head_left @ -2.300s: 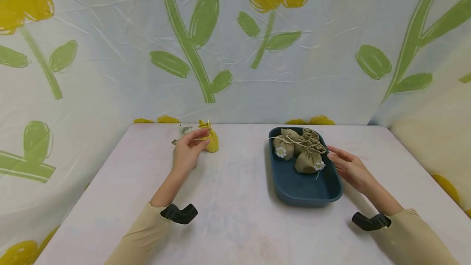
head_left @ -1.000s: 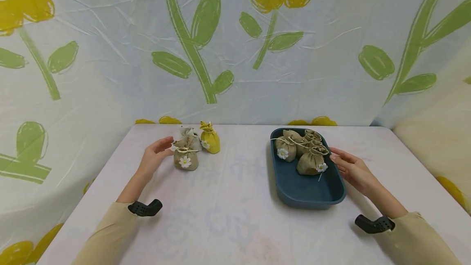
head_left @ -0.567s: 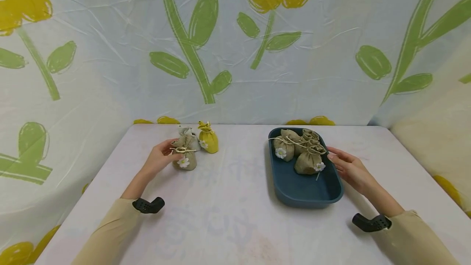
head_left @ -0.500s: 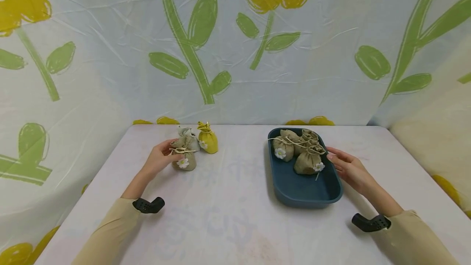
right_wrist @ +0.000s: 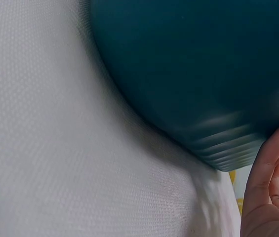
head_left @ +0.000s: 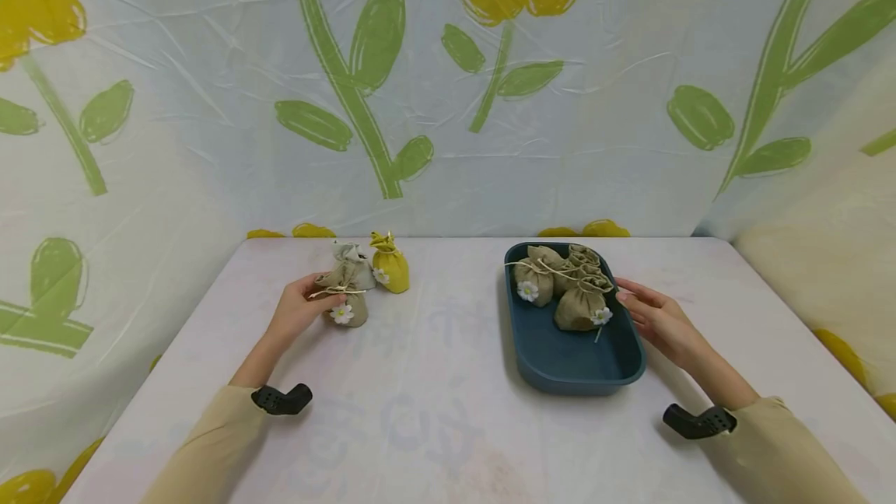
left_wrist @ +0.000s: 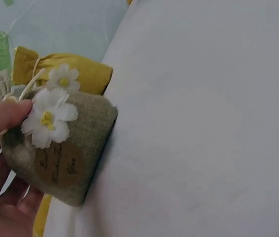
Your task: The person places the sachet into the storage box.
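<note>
"What is the biggest thing ahead of me?"

"The white cloth backdrop (head_left: pixel 595 138) printed with yellow flowers and green leaves. Below it spreads your pale, mottled table (head_left: pixel 434 379)."

"And on the table?"

"On your right sits a dark blue, rounded rectangular tub (head_left: pixel 577 387). Several brown fabric drawstring pouches (head_left: pixel 577 313) are bunched in its far half."

"My hands?"

"Your right hand (head_left: pixel 668 327) has its fingers loosely extended, the tips against the tub's right side. Your left hand (head_left: pixel 292 313) grips a brown woven drawstring pouch (left_wrist: pixel 92 121) near its tied neck, thumb in front and fingers behind."

"Where is that pouch, exactly?"

"Upright at the left of the table, well apart from the tub. Just behind it is a pale grey fabric pouch (head_left: pixel 365 277), with a yellow fabric drawstring pouch (head_left: pixel 393 271) beside that one, to the right."

"Smaller details?"

"A white cloth flower (left_wrist: pixel 59 129) with a yellow centre decorates your gripped pouch. Next to it is a round brown paper-like label (left_wrist: pixel 60 168) with dark lettering."
</note>
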Demonstrator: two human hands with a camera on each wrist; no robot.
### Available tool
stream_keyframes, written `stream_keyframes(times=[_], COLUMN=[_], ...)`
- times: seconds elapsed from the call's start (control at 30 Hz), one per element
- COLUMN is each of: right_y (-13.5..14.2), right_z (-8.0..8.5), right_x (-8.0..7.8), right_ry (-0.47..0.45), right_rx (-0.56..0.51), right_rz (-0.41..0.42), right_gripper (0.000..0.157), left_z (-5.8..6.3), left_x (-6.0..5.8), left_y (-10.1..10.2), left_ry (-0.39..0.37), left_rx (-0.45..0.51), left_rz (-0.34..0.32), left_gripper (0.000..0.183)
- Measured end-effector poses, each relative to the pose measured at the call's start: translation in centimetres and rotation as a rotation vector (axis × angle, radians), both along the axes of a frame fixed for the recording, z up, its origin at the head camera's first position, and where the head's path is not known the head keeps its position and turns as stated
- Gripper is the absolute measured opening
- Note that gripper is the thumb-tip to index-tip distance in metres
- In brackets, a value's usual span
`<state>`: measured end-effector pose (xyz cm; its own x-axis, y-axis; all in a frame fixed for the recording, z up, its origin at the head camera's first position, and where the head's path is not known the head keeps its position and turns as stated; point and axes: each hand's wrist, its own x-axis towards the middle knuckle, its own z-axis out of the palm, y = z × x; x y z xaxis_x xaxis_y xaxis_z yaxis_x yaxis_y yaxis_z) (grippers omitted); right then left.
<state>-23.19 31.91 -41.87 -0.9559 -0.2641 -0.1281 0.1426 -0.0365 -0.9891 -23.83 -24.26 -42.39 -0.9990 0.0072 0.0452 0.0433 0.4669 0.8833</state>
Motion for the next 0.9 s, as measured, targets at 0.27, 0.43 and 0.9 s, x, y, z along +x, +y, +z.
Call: stream_keyframes(times=[0.27,0.43,0.9], right_y=[-0.1,-0.1,-0.2], right_z=[0.0,-0.2,-0.2], right_x=[0.0,0.0,0.0], right_ry=[0.012,0.015,0.008], right_rx=[-0.029,-0.043,-0.059], right_rz=[-0.009,-0.01,-0.016], right_gripper=[0.028,0.028,0.028], left_z=[-0.5,-0.6,-0.9], left_x=[1.0,1.3,2.3], left_y=[0.5,0.7,2.0], left_ry=[0.011,0.012,0.177], left_rx=[-0.004,-0.042,-0.106], left_rz=[0.119,0.178,0.278], left_gripper=[0.052,0.053,0.042])
